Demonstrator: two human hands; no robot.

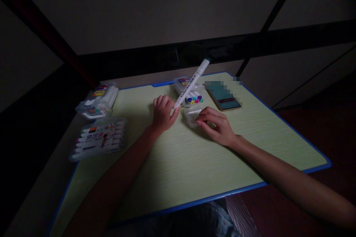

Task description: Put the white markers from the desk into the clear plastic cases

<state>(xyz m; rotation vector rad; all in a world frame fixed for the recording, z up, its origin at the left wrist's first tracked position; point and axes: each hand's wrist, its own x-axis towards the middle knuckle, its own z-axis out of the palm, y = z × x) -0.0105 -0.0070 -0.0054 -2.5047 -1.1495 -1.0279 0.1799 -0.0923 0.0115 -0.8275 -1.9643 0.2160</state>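
Note:
My left hand (162,113) is closed around the lower end of a white marker (191,83), which slants up and to the right with its teal cap highest. My right hand (217,126) rests on the green table top (180,163), its fingertips pinched on a small clear plastic case (191,113). Just behind both hands stands an opened clear box of markers (191,94) showing several coloured caps.
Two clear marker packs lie at the table's left edge, one nearer (98,139) and one farther (98,100). A phone (224,96) lies at the back right. The table has a blue rim (314,148). The room around is dark.

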